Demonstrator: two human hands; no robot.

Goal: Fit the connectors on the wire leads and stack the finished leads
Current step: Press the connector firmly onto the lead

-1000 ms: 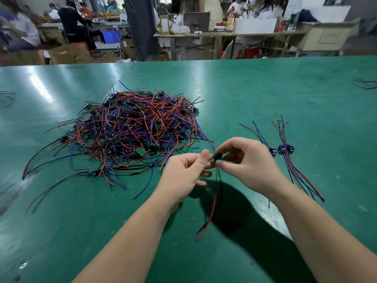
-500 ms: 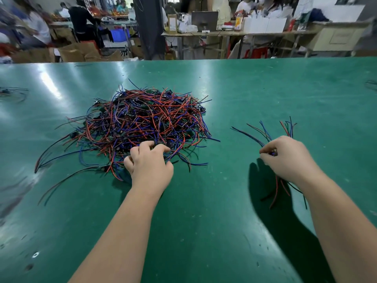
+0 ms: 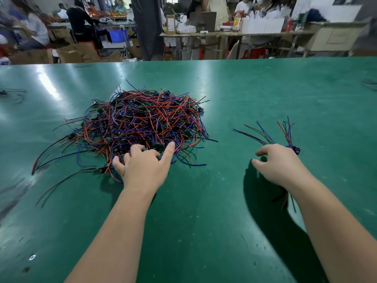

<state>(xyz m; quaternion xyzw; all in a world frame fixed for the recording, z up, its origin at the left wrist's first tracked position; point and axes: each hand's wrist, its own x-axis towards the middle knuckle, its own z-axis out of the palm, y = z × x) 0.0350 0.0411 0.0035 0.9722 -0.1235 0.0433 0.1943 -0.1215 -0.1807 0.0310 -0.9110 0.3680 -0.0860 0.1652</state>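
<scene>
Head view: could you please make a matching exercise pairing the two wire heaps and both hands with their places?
1. tangled pile of red, blue and black wire leads
2. small stack of finished leads with dark connectors
3. left hand
4. right hand

A. above the small stack, fingers relaxed
B. left of centre on the green table
C. fingertips on the big pile's near edge
D. right side, partly under a hand

Pairs: 1-B, 2-D, 3-C, 4-A

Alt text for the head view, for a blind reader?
The left hand rests on the near edge of a tangled pile of red and blue wire leads on a green table; the right hand hangs over a small stack of finished leads.
</scene>
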